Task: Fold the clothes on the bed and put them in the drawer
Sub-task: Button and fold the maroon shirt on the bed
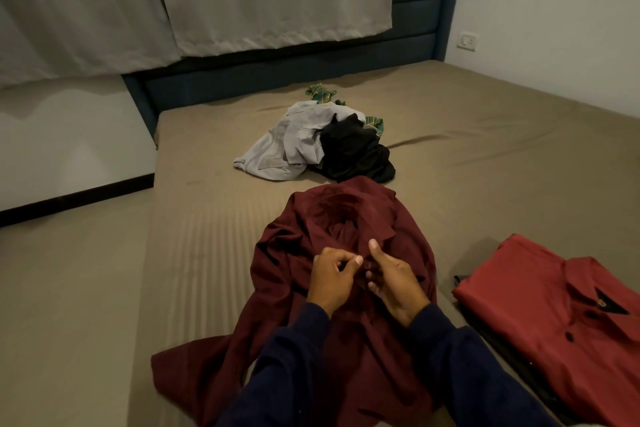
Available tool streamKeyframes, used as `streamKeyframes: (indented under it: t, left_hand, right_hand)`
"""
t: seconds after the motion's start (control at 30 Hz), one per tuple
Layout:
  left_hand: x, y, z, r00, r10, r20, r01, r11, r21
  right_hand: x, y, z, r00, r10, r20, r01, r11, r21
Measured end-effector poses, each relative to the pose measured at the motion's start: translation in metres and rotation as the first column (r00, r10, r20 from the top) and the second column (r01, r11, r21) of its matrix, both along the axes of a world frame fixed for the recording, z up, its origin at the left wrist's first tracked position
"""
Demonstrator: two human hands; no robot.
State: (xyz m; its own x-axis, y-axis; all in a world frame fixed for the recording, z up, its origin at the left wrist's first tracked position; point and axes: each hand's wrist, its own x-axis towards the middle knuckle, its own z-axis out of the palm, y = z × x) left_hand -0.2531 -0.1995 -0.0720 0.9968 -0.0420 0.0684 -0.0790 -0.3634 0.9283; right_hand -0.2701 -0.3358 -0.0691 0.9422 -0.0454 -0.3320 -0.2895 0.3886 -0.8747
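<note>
Both hands were pinching the front of the maroon shirt [346,218].

I had my left hand [332,276] and right hand [391,279] gripping its placket mid-bed [485,121], folded red shirt [540,291] just right, unfolded pile [318,142] further up.

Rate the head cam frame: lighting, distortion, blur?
Head view: dim, warm light; black garment in the pile loses all fold detail; wide-angle bends the bed edges; both hands on the maroon shirt look reasonably sharp, no glare.
</note>
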Motion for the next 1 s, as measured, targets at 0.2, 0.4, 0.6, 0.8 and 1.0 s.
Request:
streamKeyframes:
  t: [0.2, 0.4, 0.6, 0.8, 1.0]
  left_hand:
    - [0.003, 0.013, -0.008, 0.984, -0.171, 0.043, 0.160, 0.967, 0.198]
    - [0.019, 0.035, -0.022, 0.957, -0.248, 0.153, 0.094, 0.759, 0.644]
    - [0.041, 0.037, -0.018, 0.809, -0.395, 0.435, -0.146, 0.582, 0.800]
    - [0.059, 0.037, 0.027, 0.883, -0.197, 0.426, -0.008, 0.901, 0.433]
    - [0.066, 0.042, 0.081, 0.937, -0.153, 0.313, 0.100, 0.979, 0.179]
  right_hand:
    - [0.031, -0.017, -0.002, 0.952, -0.248, -0.181, 0.220, 0.962, -0.161]
    - [0.040, -0.036, 0.005, 0.954, -0.299, -0.014, 0.288, 0.928, -0.237]
    - [0.033, -0.049, 0.023, 0.939, 0.010, 0.344, 0.204, 0.790, -0.579]
    - [0.044, -0.066, 0.053, 0.843, 0.423, 0.333, 0.077, 0.517, -0.852]
    - [0.048, -0.064, 0.105, 0.556, 0.650, 0.518, 0.553, 0.176, -0.815]
